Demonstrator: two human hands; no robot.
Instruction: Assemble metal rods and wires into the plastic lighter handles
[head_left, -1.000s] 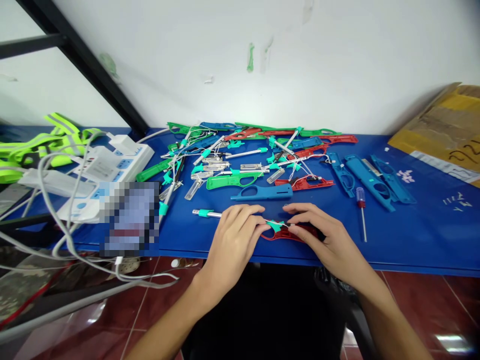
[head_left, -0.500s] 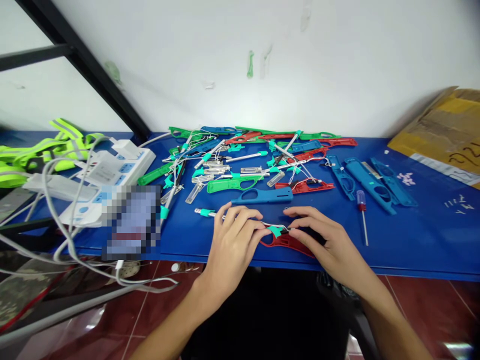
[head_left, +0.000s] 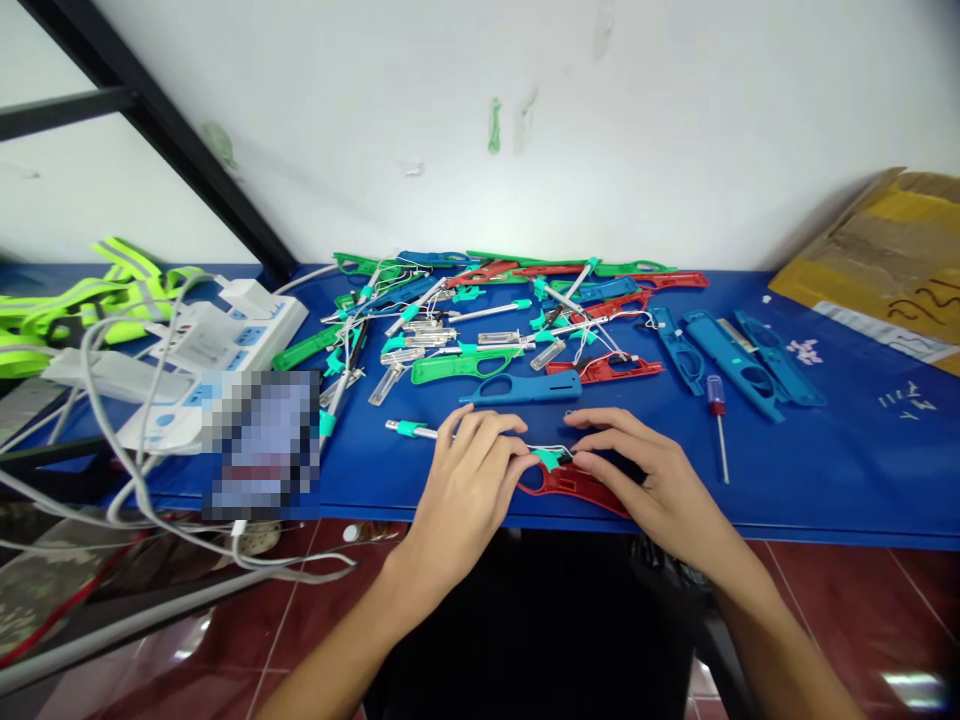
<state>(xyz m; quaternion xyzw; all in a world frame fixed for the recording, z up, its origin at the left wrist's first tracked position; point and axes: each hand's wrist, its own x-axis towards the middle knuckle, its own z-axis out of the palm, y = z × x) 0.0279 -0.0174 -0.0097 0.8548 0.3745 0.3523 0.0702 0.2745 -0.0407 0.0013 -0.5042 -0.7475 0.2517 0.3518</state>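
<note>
Near the table's front edge lies a red lighter shell half (head_left: pixel 574 484), open side up. Over it my left hand (head_left: pixel 476 480) pinches a teal trigger piece (head_left: pixel 550 459) with white wires, and a metal tube (head_left: pixel 411 429) with a teal collar sticks out left from under that hand. My right hand (head_left: pixel 637 460) has its thumb and fingers closed on the wire end beside the trigger piece. A blue shell half (head_left: pixel 540 387) lies just beyond my hands.
Green, red and blue shells, tubes and clear tanks (head_left: pixel 499 338) are piled behind. A screwdriver (head_left: pixel 717 410) and blue shells (head_left: pixel 735 365) lie right, near a cardboard box (head_left: pixel 877 270). A power strip (head_left: pixel 262 345), cables and a blurred phone (head_left: pixel 266 440) are left.
The view has shifted slightly. Both hands keep nearly the same grip on the trigger piece and wires over the red shell.
</note>
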